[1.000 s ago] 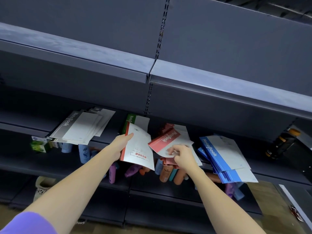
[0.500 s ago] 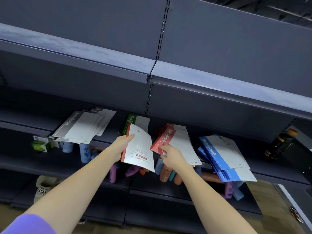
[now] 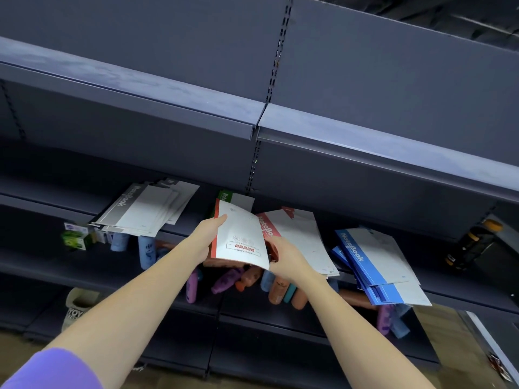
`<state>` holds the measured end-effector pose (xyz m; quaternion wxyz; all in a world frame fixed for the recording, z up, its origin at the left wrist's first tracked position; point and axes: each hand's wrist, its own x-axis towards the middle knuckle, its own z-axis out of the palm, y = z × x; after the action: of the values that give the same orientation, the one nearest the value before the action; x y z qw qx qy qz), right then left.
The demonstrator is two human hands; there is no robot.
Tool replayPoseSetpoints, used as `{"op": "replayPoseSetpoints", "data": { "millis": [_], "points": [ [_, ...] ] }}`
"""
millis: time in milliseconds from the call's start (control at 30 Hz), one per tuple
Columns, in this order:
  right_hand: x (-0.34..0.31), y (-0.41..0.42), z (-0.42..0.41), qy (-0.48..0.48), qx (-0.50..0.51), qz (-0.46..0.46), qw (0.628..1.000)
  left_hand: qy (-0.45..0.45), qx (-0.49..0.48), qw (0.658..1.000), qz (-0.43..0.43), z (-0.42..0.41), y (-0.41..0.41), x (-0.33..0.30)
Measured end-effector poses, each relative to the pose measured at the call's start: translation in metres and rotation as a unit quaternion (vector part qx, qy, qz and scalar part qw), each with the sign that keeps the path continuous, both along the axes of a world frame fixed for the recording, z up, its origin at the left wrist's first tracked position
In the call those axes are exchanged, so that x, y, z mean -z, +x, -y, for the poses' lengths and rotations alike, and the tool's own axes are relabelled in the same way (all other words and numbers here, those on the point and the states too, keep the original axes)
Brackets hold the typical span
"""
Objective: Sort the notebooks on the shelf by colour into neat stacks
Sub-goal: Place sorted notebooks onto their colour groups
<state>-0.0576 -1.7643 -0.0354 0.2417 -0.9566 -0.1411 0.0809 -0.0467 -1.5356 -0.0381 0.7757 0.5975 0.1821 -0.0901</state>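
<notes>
Both hands (image 3: 206,237) (image 3: 283,255) grip flat red notebook (image 3: 238,237).

A person's left hand (image 3: 206,237) held a red-spined notebook (image 3: 238,237), back cover up, by its left edge above a dark shelf (image 3: 56,220), while the right hand (image 3: 286,256) reached under its right edge, fingers hidden, beside a red stack (image 3: 297,237). A grey stack (image 3: 146,209) lay to the left, a green notebook (image 3: 227,196) behind, a blue stack (image 3: 373,262) to the right. Coloured bottles (image 3: 252,279) lay on the shelf below.
</notes>
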Motion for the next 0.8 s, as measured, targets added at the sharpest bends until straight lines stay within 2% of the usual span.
{"op": "replayPoseSetpoints", "data": {
  "millis": [133, 233, 333, 433, 600, 700, 800],
  "points": [
    [0.0, -0.009, 0.0, 0.037, -0.068, 0.022, 0.997, -0.023, -0.011, 1.0, -0.016, 0.011, 0.002, -0.009],
    [0.002, -0.009, 0.008, 0.097, -0.036, 0.057, 0.993, -0.009, -0.017, 0.999, -0.031, 0.011, 0.004, -0.011],
    [-0.003, -0.004, 0.015, 0.223, 0.058, 0.057, 0.972, 0.067, 0.073, 0.992, -0.073, 0.008, -0.002, -0.014],
    [-0.009, 0.002, 0.017, 0.275, 0.099, 0.045, 0.955, 0.168, 0.146, 0.969, -0.106, 0.009, -0.01, -0.015],
    [-0.021, 0.0, 0.012, 0.36, 0.103, 0.068, 0.925, 0.176, 0.081, 0.98, -0.052, 0.014, -0.01, -0.013],
    [-0.026, -0.004, 0.004, 0.394, 0.117, 0.085, 0.908, 0.285, 0.028, 0.958, -0.033, 0.014, 0.001, -0.012],
    [-0.029, 0.001, 0.004, 0.419, 0.14, 0.075, 0.894, 0.378, 0.016, 0.926, -0.001, 0.017, 0.005, -0.016]
  ]
}}
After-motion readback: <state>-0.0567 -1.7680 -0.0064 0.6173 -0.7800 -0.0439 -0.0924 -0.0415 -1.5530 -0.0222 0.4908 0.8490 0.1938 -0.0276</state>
